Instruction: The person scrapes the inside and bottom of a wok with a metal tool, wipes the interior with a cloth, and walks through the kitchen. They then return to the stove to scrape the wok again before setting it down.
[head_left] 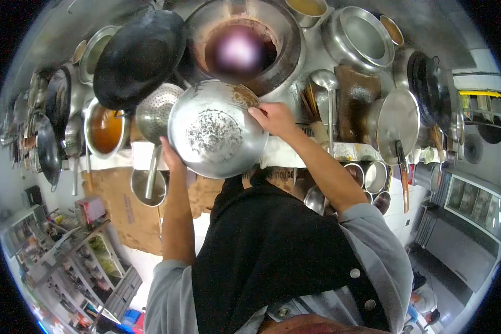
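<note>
Between my two hands is a large silvery metal bowl (217, 128), its round face marked with dark speckles and brown stains near the far edge. My left hand (173, 156) is closed on its left edge. On the right edge my right hand (276, 119) grips it with the thumb on top; the other fingers are mostly hidden. Beyond the bowl is a wok burner (292, 50) with a bright glow inside. A perforated strainer (155, 111) lies left of the bowl, its handle pointing towards me, and a black wok (139, 58) leans behind it.
A pot of orange-brown liquid (104, 131) stands left. On the right are a ladle (324, 80), a stained brown board (357, 103) and a pan with a wooden handle (398, 128). A pan (149, 186) hangs below the counter edge. Shelving (94, 256) stands lower left.
</note>
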